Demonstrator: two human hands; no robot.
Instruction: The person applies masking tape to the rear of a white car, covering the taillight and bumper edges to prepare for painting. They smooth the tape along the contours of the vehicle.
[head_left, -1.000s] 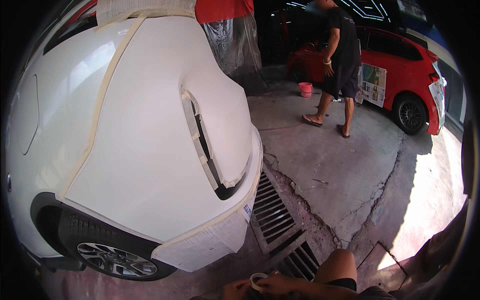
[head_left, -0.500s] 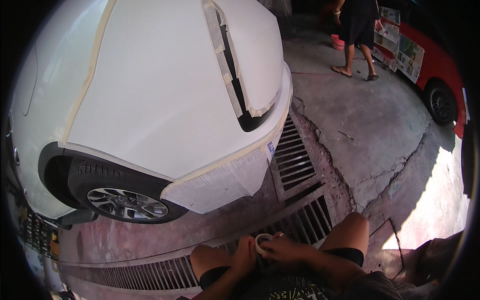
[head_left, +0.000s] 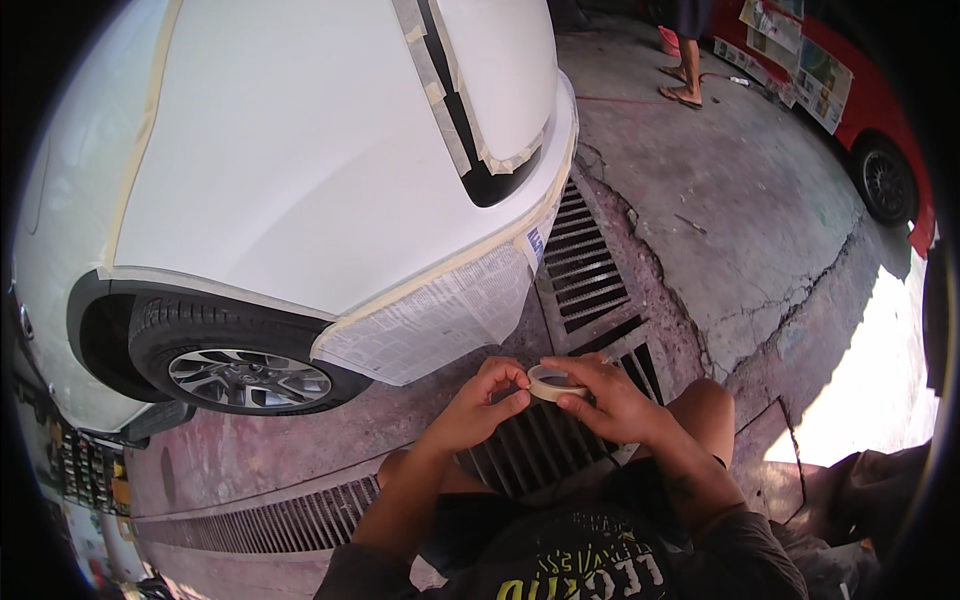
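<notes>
Concrete floor with a metal grate lies beneath a tape roll, the right hand gripping its right side, the left hand pinching its left edge, apparently to steady it.

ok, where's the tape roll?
Head view, slightly right of centre: the tape roll is between left hand and right hand, over the floor grate.

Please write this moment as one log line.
right hand: holds masking tape roll | left hand: at roll's left edge | ahead-left: white car, partly masked
</notes>
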